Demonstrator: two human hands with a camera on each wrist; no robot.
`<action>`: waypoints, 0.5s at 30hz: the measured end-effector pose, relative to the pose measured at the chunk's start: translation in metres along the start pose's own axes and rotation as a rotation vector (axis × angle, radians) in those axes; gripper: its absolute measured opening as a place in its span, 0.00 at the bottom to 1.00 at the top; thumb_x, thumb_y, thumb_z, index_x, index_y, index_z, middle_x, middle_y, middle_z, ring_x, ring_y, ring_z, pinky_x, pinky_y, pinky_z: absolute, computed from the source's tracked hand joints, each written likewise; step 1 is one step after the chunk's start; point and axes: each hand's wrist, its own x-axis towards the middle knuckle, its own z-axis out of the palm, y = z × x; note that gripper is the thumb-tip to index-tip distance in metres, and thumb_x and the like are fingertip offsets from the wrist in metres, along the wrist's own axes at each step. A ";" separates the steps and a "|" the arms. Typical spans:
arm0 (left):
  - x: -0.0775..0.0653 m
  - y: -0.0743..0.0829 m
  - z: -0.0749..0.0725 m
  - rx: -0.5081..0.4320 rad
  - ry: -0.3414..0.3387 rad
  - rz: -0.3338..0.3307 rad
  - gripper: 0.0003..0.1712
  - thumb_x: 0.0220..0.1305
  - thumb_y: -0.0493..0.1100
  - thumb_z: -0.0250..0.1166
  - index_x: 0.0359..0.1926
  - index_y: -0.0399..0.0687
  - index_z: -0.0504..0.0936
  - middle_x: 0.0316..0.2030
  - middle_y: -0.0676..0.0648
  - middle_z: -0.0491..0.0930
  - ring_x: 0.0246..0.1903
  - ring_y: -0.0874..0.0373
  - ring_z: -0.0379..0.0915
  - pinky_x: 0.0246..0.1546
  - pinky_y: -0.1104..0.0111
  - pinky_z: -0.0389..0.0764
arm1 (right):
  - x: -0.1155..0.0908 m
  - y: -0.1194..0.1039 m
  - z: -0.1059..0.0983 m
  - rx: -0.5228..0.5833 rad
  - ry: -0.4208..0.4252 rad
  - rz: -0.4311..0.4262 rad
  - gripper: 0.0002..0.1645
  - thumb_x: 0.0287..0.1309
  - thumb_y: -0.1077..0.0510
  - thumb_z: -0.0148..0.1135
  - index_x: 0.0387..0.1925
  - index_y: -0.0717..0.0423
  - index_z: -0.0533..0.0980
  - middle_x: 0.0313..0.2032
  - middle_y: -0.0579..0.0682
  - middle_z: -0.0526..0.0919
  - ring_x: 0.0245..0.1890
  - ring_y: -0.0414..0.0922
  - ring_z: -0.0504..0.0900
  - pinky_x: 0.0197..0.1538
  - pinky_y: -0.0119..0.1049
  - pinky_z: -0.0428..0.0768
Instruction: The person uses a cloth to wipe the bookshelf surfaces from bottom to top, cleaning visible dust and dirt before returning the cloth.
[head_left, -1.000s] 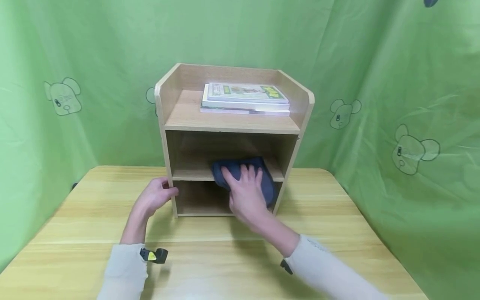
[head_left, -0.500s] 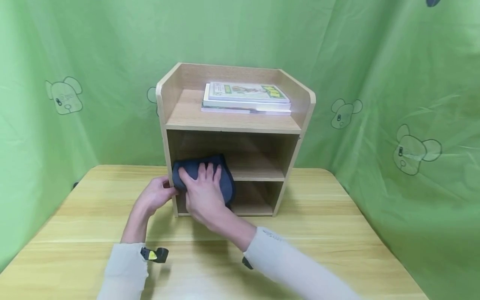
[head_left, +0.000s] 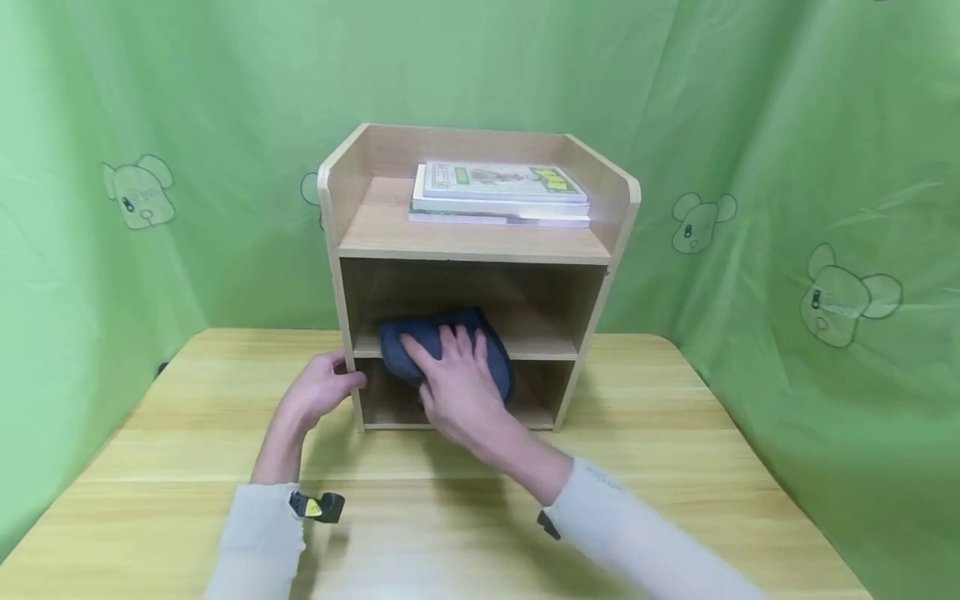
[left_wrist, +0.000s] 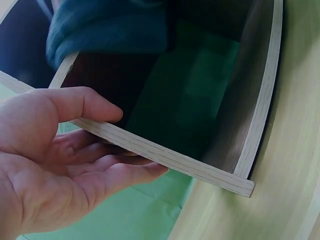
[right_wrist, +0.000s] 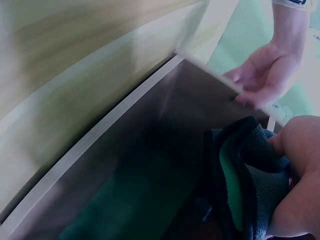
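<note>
A small wooden shelf unit stands upright on the table. My left hand grips the front edge of its left side panel, thumb on the inner face and fingers outside. My right hand holds a folded dark blue cloth over the front edge of the middle shelf board, with fingers spread over its top. Part of the cloth hangs below the board, into the lower compartment. In the right wrist view the cloth shows bunched folds and a dark trimmed border.
A stack of several books lies on the top shelf, between raised sides. Green curtains with bear drawings surround the back and sides. The pale wooden table extends in front of the unit.
My right hand and the cloth swept left along the board to the left panel, then came partway back right. My left hand keeps its grip on the panel.
</note>
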 end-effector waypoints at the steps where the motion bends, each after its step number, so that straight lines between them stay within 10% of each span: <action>1: 0.000 0.001 0.000 0.003 0.001 -0.001 0.21 0.64 0.37 0.61 0.57 0.32 0.77 0.51 0.32 0.81 0.48 0.46 0.75 0.51 0.55 0.79 | -0.003 0.006 -0.001 0.009 0.004 0.001 0.40 0.69 0.51 0.57 0.78 0.30 0.56 0.74 0.66 0.62 0.76 0.66 0.56 0.77 0.65 0.49; 15: 0.000 0.000 -0.001 -0.014 -0.025 -0.035 0.26 0.65 0.38 0.59 0.62 0.30 0.74 0.58 0.29 0.77 0.56 0.41 0.74 0.60 0.47 0.75 | -0.036 0.086 -0.011 0.035 0.135 0.048 0.38 0.64 0.53 0.60 0.74 0.35 0.64 0.68 0.69 0.69 0.70 0.72 0.64 0.71 0.73 0.53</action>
